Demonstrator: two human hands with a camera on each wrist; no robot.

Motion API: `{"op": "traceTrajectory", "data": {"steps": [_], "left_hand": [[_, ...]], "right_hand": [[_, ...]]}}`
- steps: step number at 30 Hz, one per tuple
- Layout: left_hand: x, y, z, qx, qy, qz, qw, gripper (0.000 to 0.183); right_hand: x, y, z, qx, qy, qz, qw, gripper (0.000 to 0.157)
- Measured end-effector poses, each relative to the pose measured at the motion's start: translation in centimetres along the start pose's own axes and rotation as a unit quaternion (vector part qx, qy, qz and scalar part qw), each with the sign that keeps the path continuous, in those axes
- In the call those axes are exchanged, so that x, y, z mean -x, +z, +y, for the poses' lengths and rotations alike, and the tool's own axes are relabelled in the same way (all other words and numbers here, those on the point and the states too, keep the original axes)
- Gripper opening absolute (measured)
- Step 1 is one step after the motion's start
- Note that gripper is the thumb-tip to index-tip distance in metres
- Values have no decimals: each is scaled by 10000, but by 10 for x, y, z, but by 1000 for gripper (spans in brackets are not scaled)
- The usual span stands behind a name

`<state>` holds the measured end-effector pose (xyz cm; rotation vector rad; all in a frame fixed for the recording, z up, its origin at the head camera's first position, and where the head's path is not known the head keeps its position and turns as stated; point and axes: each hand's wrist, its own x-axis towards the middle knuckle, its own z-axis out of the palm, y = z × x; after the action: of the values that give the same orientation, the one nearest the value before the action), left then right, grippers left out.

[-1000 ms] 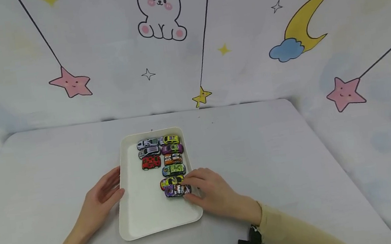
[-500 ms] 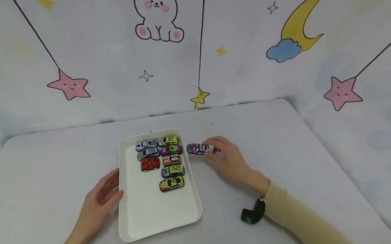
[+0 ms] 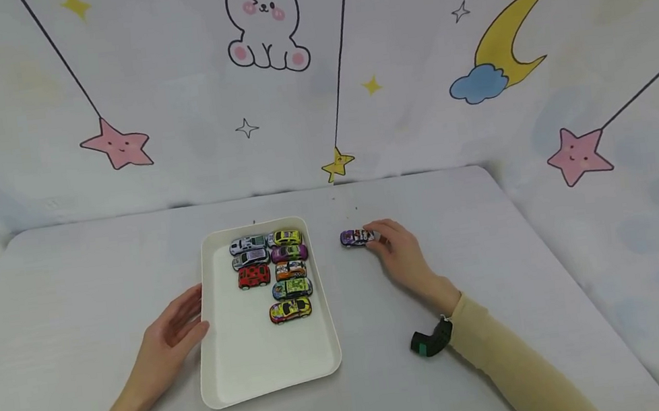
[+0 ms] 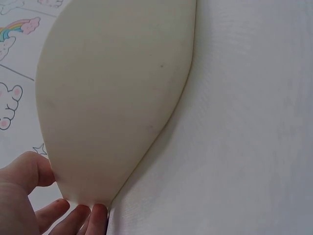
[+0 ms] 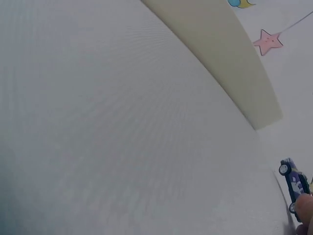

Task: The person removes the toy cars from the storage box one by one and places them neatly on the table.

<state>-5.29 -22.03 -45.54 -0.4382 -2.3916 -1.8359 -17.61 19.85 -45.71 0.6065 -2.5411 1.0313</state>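
My right hand pinches the rear end of a purple toy car, right of the tray's upper part. In the right wrist view the toy car shows its wheels, with a fingertip on it; whether the wheels touch the table I cannot tell. My left hand rests against the outer left wall of the white tray, fingers and thumb relaxed along it. In the left wrist view the fingertips touch the tray's wall. Inside stand several toy cars, among them a red one and a yellow one.
The tray's cars form two columns near its top and right side, including a purple-and-green car and an orange-and-white car. White cloth covers the table. Behind it rises a printed backdrop.
My right hand has lifted the purple toy car out of the tray's right column, over the rim, and carried it up and right beside the tray. The left hand stays on the tray.
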Motion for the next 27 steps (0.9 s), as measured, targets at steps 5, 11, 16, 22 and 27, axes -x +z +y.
{"op": "traceTrajectory", "data": {"steps": [5, 11, 16, 22, 27], "left_hand": [[2, -1, -1, -143, -70, 31, 9999, 57], [2, -1, -1, -104, -32, 36, 9999, 56], [0, -1, -1, -119, 15, 5, 9999, 56], [-2, -1, 1, -126, -33, 10, 9999, 56], [0, 0, 0, -135, -54, 20, 9999, 56]], "right_hand": [[0, 2, 3, 91, 145, 32, 9998, 29], [0, 3, 4, 227, 197, 109, 9995, 29], [-1, 1, 5, 297, 221, 102, 9993, 31], [-1, 1, 6, 362, 187, 68, 9991, 33], [0, 3, 8, 290, 130, 73, 9995, 33]]}}
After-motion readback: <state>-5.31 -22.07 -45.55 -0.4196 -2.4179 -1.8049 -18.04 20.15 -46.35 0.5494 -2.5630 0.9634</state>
